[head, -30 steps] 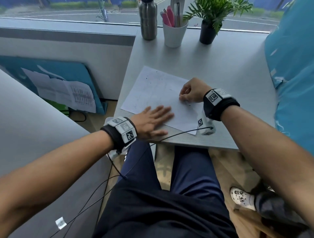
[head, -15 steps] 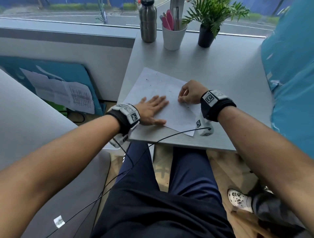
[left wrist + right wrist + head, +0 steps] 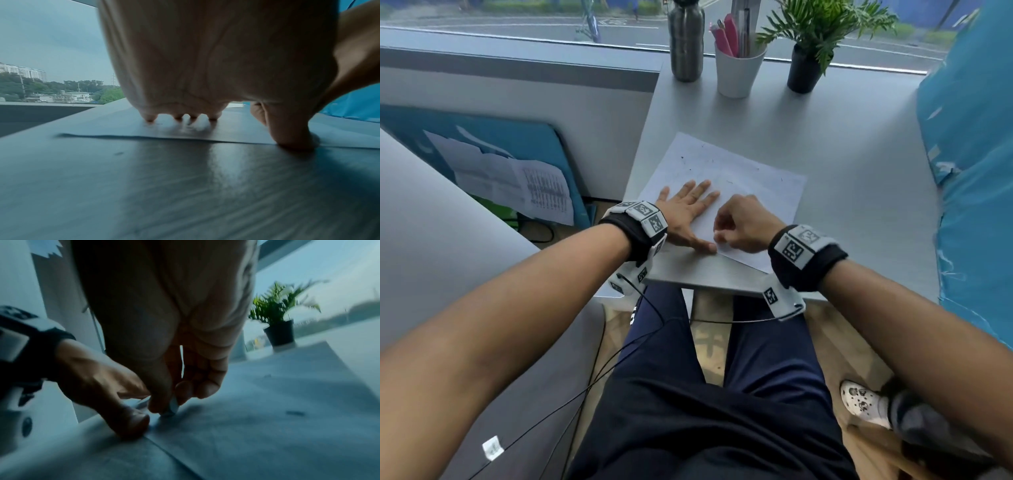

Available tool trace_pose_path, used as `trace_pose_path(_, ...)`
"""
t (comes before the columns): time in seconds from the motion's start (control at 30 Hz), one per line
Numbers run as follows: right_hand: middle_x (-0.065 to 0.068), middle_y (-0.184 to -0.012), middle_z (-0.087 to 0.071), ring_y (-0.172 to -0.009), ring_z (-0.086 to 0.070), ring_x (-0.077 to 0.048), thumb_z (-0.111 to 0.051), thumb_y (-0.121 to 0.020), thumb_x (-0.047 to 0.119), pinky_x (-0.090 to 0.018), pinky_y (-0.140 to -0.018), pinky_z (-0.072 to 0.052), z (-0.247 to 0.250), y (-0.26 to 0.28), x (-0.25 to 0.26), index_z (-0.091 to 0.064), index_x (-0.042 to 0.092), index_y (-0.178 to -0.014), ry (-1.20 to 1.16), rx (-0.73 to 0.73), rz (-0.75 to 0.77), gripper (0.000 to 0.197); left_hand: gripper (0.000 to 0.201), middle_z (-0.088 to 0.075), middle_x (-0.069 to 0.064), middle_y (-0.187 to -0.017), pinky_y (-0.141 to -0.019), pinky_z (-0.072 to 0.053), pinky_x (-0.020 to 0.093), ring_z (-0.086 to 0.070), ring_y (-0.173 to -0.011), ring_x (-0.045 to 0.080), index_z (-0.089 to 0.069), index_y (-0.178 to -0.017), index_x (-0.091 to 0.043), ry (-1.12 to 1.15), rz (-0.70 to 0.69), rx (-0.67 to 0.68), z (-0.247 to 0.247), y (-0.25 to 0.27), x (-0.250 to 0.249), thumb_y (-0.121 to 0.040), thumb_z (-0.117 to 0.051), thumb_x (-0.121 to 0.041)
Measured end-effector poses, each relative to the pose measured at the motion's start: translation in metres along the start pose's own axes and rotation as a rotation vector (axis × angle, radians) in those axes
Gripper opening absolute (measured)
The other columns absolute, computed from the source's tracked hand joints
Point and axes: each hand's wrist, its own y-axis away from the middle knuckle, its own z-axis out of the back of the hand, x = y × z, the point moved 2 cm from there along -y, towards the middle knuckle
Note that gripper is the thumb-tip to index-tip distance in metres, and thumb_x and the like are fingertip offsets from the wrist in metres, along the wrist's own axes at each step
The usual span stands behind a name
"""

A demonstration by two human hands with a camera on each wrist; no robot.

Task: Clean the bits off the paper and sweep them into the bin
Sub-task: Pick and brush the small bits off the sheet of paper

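A white sheet of paper point(image 3: 739, 178) lies slantwise on the grey table point(image 3: 859, 164), with small dark bits point(image 3: 682, 158) scattered over it. My left hand point(image 3: 685, 212) presses flat on the sheet's near left part, fingers spread and straight; the left wrist view shows its fingertips point(image 3: 150, 119) and thumb point(image 3: 292, 138) on the paper point(image 3: 123, 129). My right hand point(image 3: 743, 226) is curled beside the left thumb point(image 3: 131, 421) at the paper's near edge. It pinches a small pale eraser-like piece point(image 3: 171, 408) whose tip touches the paper. No bin shows plainly.
At the table's far edge by the window stand a steel bottle point(image 3: 686, 41), a white cup of pens point(image 3: 738, 68) and a potted plant point(image 3: 808, 65). Blue fabric point(image 3: 969, 171) bounds the right side. The table's near edge point(image 3: 722, 287) lies just below my wrists, with cables hanging there.
My right hand has slid from the middle of the sheet toward its near edge, ending beside the left thumb. My left hand has shifted farther onto the paper, still flat.
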Motion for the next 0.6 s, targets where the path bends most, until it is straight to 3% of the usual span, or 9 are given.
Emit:
trace_pose_path(0.13,-0.005,-0.083,-0.074,-0.082,-0.067,-0.017,-0.075,-0.078,0.02,-0.031,-0.081,-0.057,0.009,-0.008,-0.015,-0.079,0.012,-0.084,-0.07,-0.137,-0.107,0.011,0.119,0.033,-0.008,-0.155,-0.115,0.013,0.055,0.026,-0.145,0.018,0.022,-0.15,-0.034,0.005,0.01,0.011,0.002,0.0,-0.003,-0.071,-0.054,-0.081)
trace_pose_path(0.27,0.0,-0.078,-0.075,-0.076,-0.068,-0.013,-0.076,-0.077,0.021,-0.031,-0.079,-0.058,-0.003,-0.002,0.001,-0.079,0.014,-0.083,-0.031,0.023,-0.016,0.01,0.118,0.033,-0.007,-0.156,-0.116,0.012,0.056,0.026,-0.145,0.019,0.021,-0.151,-0.034,-0.014,0.013,0.004,0.002,0.0,-0.001,-0.072,-0.053,-0.081)
trace_pose_path(0.43,-0.003,-0.078,-0.073,-0.079,-0.065,-0.015,-0.077,-0.076,0.016,-0.027,-0.081,-0.055,0.032,-0.012,-0.033,-0.078,0.009,-0.08,-0.051,-0.208,-0.197,0.009,0.118,0.032,-0.007,-0.156,-0.115,0.013,0.055,0.026,-0.145,0.018,0.02,-0.151,-0.035,-0.015,0.004,-0.006,-0.002,-0.002,0.0,-0.07,-0.052,-0.084)
trace_pose_path(0.6,-0.001,-0.076,-0.067,-0.076,-0.06,-0.012,-0.076,-0.078,0.021,-0.018,-0.07,-0.042,0.032,-0.001,-0.062,-0.077,0.014,-0.085,-0.123,-0.119,-0.309,0.01,0.109,0.028,-0.005,-0.158,-0.118,0.012,0.049,0.023,-0.146,0.016,0.017,-0.152,-0.036,-0.017,-0.003,-0.06,-0.003,0.0,0.009,-0.074,-0.043,-0.085)
